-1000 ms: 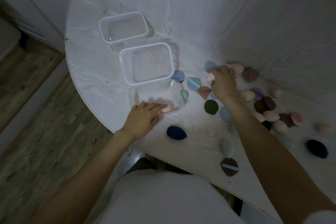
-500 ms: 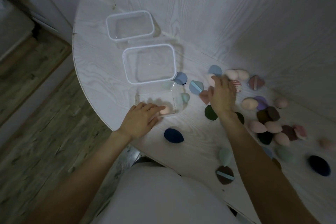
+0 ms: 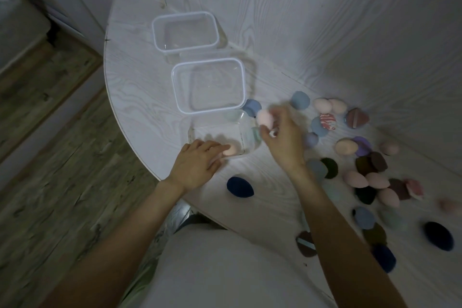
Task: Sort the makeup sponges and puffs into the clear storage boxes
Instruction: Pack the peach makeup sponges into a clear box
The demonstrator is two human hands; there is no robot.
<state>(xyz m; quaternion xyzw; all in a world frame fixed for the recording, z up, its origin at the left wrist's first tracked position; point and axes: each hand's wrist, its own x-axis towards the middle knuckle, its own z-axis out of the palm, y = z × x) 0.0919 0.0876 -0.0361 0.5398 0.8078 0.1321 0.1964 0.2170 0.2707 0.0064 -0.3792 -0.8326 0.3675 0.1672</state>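
Right hand (image 3: 283,137) is raised above the counter (image 3: 140,97), fingers curled round a pale pink sponge (image 3: 264,117) pinched at its fingertips; the hand is blurred, so the exact grip is hard to read. Just left of it and below stands the small box (image 3: 200,132), clear and without a lid, with another pink sponge (image 3: 231,150) lying in its near right corner. Left hand (image 3: 197,165) rests on the counter at the near edge of that box, fingers stretched out fairly straight and touching the box by the sponge inside; it grips nothing.

Beyond the right hand, touching the small box's far side, sits the middle box (image 3: 175,82), and further off from it the far box (image 3: 156,32); both are clear with white rims. A blue puff (image 3: 251,106) lies just beyond the held sponge, beside the middle box's corner.

To the right of the right hand the loose pile spreads over the counter: a blue puff (image 3: 300,100), two pink sponges (image 3: 330,105), a brown puff (image 3: 356,118), a purple puff (image 3: 362,145), then more pink, brown, green and blue pieces near the forearm. A navy sponge (image 3: 240,186) lies alone between the two wrists, nearer the person. Another navy sponge (image 3: 438,235) lies well off to the right.
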